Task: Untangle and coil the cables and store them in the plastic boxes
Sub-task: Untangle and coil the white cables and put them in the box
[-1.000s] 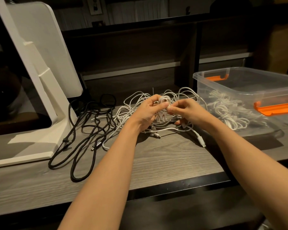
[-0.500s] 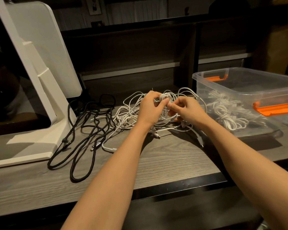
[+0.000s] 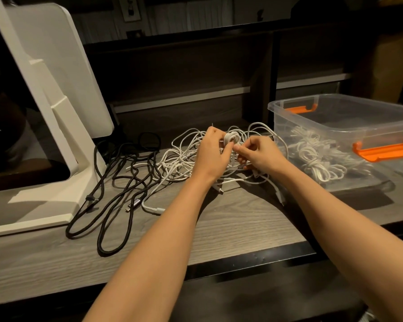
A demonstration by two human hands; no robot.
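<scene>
The left hand (image 3: pixel 213 151) holds a small wound coil of white cable (image 3: pixel 231 138) in a curled grip, while the right hand (image 3: pixel 257 154) pinches a strand of it in a narrow grip just beside. Both forearms reach forward over the grey wood-grain counter (image 3: pixel 230 226), hands nearly touching above the tangled heap of thin white cables (image 3: pixel 184 156). Loose black cables (image 3: pixel 116 182) lie to the left. The clear plastic box with orange latches (image 3: pixel 335 117) stands at right, holding coiled white cables; the fingertips are partly hidden
</scene>
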